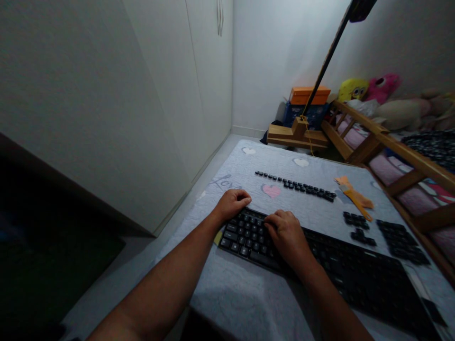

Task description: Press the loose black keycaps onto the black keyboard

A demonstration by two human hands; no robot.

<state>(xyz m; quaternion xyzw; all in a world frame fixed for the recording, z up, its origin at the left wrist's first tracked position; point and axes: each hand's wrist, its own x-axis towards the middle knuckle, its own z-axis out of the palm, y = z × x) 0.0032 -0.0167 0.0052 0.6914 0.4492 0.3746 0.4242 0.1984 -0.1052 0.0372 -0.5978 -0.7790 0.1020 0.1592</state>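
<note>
A long black keyboard [261, 258] lies slantwise across a pale, heart-printed bedspread. Its left part carries keycaps; the right part is too dark to make out well. My left hand [232, 204] is at the keyboard's upper left corner, its fingers curled and the thumb against the far edge. Over the keys near the top row, my right hand [285, 229] bends down with thumb and fingers drawn together. Whatever sits between those fingertips is hidden. Beyond the keyboard, loose black keycaps [296, 184] lie in lined-up rows.
Right of the rows lies an orange-handled brush [357, 201] on an orange cloth [344, 182]. More keycaps form small groups [355, 220] and a larger block [403, 241]. A white wardrobe [159, 94] stands left, a wooden bed rail [394, 142] right, a wooden stand [296, 135] behind.
</note>
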